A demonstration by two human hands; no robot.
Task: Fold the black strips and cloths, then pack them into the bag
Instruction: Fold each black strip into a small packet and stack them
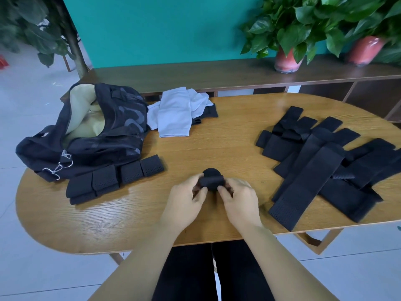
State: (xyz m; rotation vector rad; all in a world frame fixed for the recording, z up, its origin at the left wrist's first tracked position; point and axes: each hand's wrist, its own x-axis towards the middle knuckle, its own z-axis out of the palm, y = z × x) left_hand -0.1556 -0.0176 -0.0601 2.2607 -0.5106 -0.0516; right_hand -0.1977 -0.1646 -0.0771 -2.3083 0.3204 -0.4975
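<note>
Your left hand (186,195) and right hand (237,197) meet at the lower middle of the frame, just above the near edge of the wooden worktop (195,146). Between them you hold a rolled black strip (211,178): the fingers of both hands curl round its ends, thumbs pressed on the near side, and the roll's rounded top shows above your knuckles. It sits just over the worktop (whether it touches the wood you cannot tell from here).

At the left of the frame lies the black bag (91,131), its mouth open upward and its pale lining showing. A metal clasp (57,167) hangs at its near left corner. Just in front of the bag, touching its lower edge, a row of folded black strips (112,177) lies flat, side by side.

Behind the bag's right side, at the upper middle of the frame, a heap of pale grey cloths (175,114) rests on the worktop, with a bit of black cloth (211,111) poking out from under its right edge.

At the right of the frame a pile of unfolded black strips (321,161) lies spread and overlapping, several running diagonally toward the near edge.

Beyond the worktop a long wooden shelf (195,77) carries two potted plants (288,40) at the upper right, against a teal wall (152,29).
</note>
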